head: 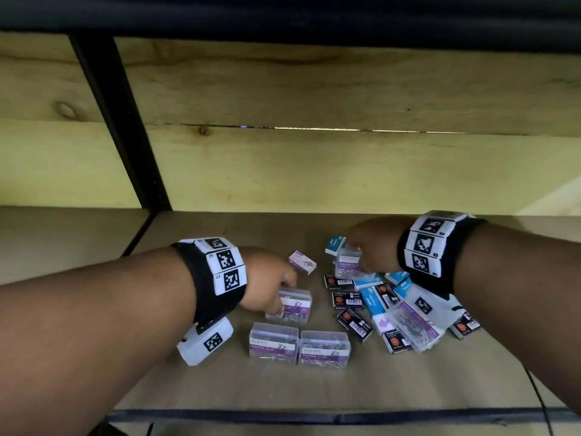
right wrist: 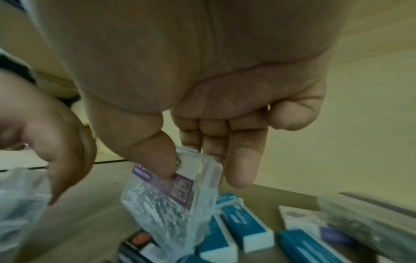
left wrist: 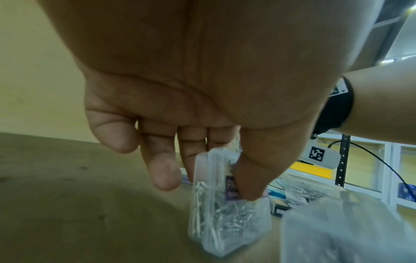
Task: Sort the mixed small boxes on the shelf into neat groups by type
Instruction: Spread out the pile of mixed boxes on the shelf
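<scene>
1. In the head view the left hand (head: pixel 270 280), at the middle left of the frame, pinches a clear paper clip box (head: pixel 290 305) between thumb and fingers; in the left wrist view the thumb (left wrist: pixel 249 178) presses on its purple label and the box (left wrist: pixel 227 210) stands tilted on the shelf board.
2. The right hand (head: pixel 375 247), at the middle right, holds a second clear paper clip box (head: pixel 349 264) in the same way; the right wrist view shows this second box (right wrist: pixel 173 204) tilted, with the thumb on its label.
3. Two more clear boxes (head: pixel 298 347) stand side by side, touching, in the lower middle of the head view, just in front of the left hand.
4. The mixed pile (head: pixel 386 306) of blue, black and white small boxes lies under and beside the right forearm, close together.
5. The wooden shelf (head: pixel 283 388) has bare board at the left, behind the hands and toward the dark front edge at the bottom of the frame.
6. A single white and purple box (head: pixel 302 262) lies between the two hands.
7. The right forearm and its wrist band cover part of the pile, so the boxes there cannot be counted.
8. Both wrist views are blurred; the small print cannot be read.
</scene>
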